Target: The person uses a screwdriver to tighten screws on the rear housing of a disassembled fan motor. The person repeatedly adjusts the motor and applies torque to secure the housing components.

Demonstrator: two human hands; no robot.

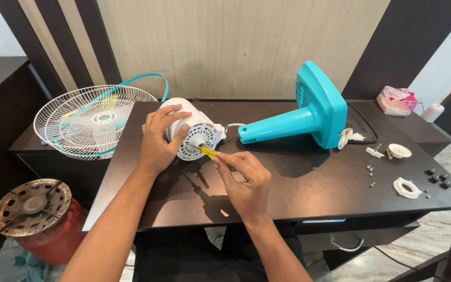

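A white fan motor housing (197, 130) lies on the dark table (298, 193). My left hand (160, 138) wraps over its top and steadies it. My right hand (244, 180) pinches a small yellow-handled screwdriver (208, 152), whose tip points into the vented face of the housing. A turquoise fan stand and base (309, 115) lies on its side to the right of the housing, joined to it by a white cord.
White wire fan grilles (87, 122) with a turquoise rim lean at the table's left edge. Small screws (370, 175), white plastic rings (407, 188) and black knobs (438, 178) lie at the right. A rusty round metal part on a red cylinder (30, 206) stands lower left.
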